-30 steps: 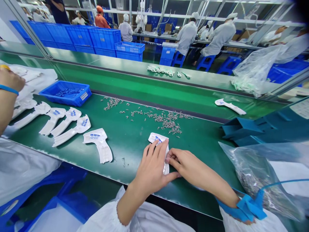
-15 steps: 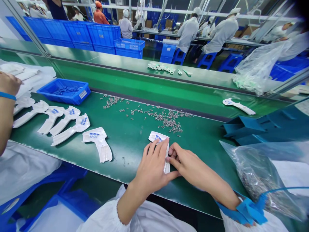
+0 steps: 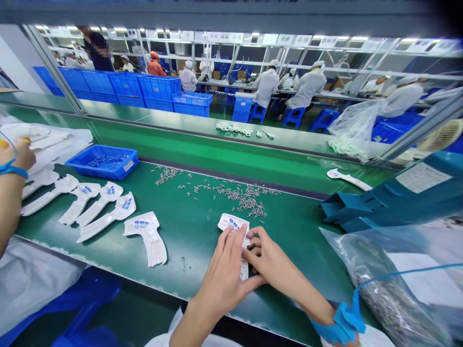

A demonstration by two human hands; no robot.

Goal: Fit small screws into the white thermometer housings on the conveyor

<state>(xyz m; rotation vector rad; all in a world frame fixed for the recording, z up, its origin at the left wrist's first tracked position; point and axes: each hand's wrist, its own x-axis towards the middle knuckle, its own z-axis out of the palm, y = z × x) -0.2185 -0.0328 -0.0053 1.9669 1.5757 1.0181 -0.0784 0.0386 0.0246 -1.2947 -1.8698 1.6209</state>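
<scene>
My left hand (image 3: pixel 222 274) pins the shell (image 3: pixel 233 224); right hand (image 3: pixel 269 258) pinches at it; a slip could scatter screws (image 3: pixel 246 200).

Factory assembly line: green conveyor belt (image 3: pixel 217 154), blue crates (image 3: pixel 126 86), white-coated workers (image 3: pixel 307 89).

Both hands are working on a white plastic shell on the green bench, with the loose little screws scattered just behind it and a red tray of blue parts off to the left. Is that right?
Nearly. The tray is blue, not red, as the head view shows. Both the left hand and right hand are on the white shell, with the screws scattered behind it.
</scene>
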